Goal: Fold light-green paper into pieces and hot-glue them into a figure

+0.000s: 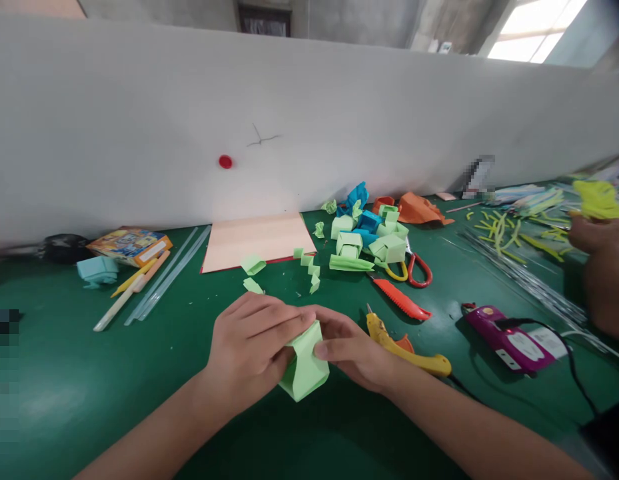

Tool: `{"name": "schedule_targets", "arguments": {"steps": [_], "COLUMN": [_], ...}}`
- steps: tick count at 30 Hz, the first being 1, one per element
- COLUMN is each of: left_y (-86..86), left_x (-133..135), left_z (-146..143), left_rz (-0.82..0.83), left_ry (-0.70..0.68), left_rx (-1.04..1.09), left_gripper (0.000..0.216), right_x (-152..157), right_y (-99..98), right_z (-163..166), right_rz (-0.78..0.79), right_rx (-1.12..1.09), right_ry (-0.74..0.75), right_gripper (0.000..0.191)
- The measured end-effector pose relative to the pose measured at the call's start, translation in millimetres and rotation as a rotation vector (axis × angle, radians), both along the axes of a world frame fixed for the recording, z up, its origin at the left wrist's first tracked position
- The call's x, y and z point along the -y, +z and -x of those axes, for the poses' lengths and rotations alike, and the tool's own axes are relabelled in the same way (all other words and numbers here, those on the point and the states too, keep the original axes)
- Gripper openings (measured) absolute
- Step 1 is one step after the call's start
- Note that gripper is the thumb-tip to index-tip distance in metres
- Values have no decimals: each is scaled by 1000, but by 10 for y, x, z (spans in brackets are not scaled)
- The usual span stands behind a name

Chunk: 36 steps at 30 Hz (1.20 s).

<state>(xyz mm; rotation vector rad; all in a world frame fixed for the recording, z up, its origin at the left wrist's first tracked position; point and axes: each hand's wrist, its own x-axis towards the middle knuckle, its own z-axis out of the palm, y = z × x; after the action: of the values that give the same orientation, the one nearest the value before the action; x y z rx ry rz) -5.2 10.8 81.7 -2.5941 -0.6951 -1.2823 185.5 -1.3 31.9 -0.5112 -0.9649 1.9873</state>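
Observation:
Between both hands, low in the middle of the head view, is a folded light-green paper shape (305, 373). My left hand (254, 340) is closed round its left side, its fingers lying over the top edge. My right hand (352, 347) grips the right side with the thumb pressed on the front face. Part of the paper is hidden behind the fingers. Just beyond lie light-green paper scraps (254, 265) and a folded zigzag paper strip (310, 268). A yellow glue gun (409, 347) rests beside my right forearm.
Behind the hands lie a peach sheet (259, 240), folded green paper pieces (349, 247), scissors (420, 270) and a red cutter (402, 299). Glue sticks (169, 277) lie left. A purple power strip (514, 339) sits right, near another person's hand (602, 247) holding yellow material.

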Motion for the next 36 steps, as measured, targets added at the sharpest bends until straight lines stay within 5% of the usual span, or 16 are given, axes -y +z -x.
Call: {"name": "schedule_targets", "arguments": {"steps": [7,15,24,32,36], "left_y": [3,58,93,239,249], "left_x": [24,-40,0,40,34], "left_z": [-12,49,36,119,150], "left_rz": [3,259,246,597,595], "left_ry": [25,89,181,281,348], "left_rx": [10,-91,-104,-146,-185], "left_gripper": [35,29,27,18,18], "right_x": [-10,-37,-52,-81,-86], "right_y": [-50,-49,-44,-51,-66], "right_z": [-5,-59,-62,-94,-105], "right_rz": [5,85,159,185,208], "right_rx": [-17,-59,-95,-111,-107], "right_ry": [14,-7,31,35,26], "right_gripper": [47,41,43,40,48]}}
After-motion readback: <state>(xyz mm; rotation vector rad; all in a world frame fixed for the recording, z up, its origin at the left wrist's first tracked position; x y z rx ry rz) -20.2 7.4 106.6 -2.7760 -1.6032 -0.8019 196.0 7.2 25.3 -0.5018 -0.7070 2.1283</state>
